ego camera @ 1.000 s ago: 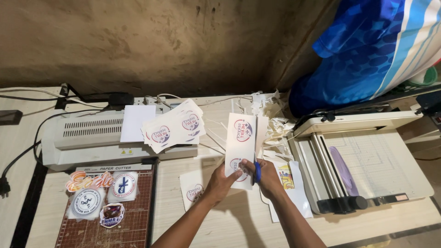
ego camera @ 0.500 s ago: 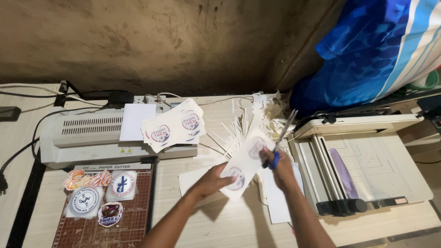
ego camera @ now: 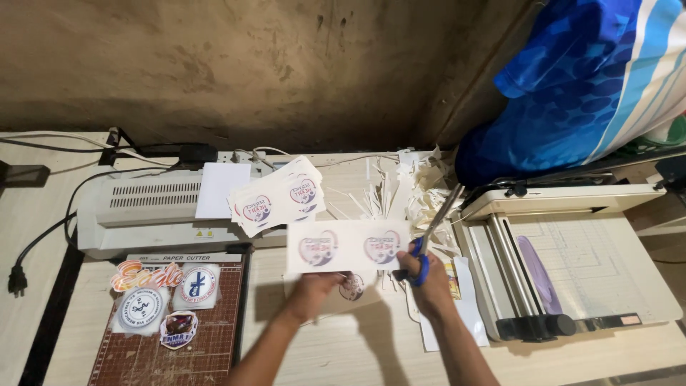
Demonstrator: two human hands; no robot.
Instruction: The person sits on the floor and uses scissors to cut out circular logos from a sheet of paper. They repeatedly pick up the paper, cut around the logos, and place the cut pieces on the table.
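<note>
Pinched at its lower edge by the left hand [ego camera: 309, 292], a white printed strip [ego camera: 348, 245] bearing two round heart-like emblems is held flat and level above the wooden table [ego camera: 343, 354]; the fingers are closed on the strip's underside near its left half. Far left, a black power plug [ego camera: 16, 279] and its cord lie on the table beside a white laminator [ego camera: 146, 211], which carries a blank white sheet [ego camera: 221, 189] on its top. Below the laminator sits a brown gridded cutting mat [ego camera: 207, 336] with several cut-out stickers [ego camera: 158, 297] resting on it. Just above the held strip, a fanned stack of printed cards [ego camera: 279, 196] leans on the laminator's right end. Another printed sheet [ego camera: 350, 289] lies on the table under the strip, partly hidden by the left hand. At the strip's right edge, the right hand [ego camera: 429, 282] grips blue-handled scissors [ego camera: 429, 239], fingers through the loops, blades pointing up and away, nearly closed and touching the strip's right end. Behind them lies a heap of white paper trimmings [ego camera: 421, 189]. Farther right stands a white guillotine trimmer [ego camera: 586, 257], with blue patterned cloth [ego camera: 572, 86] above it
</note>
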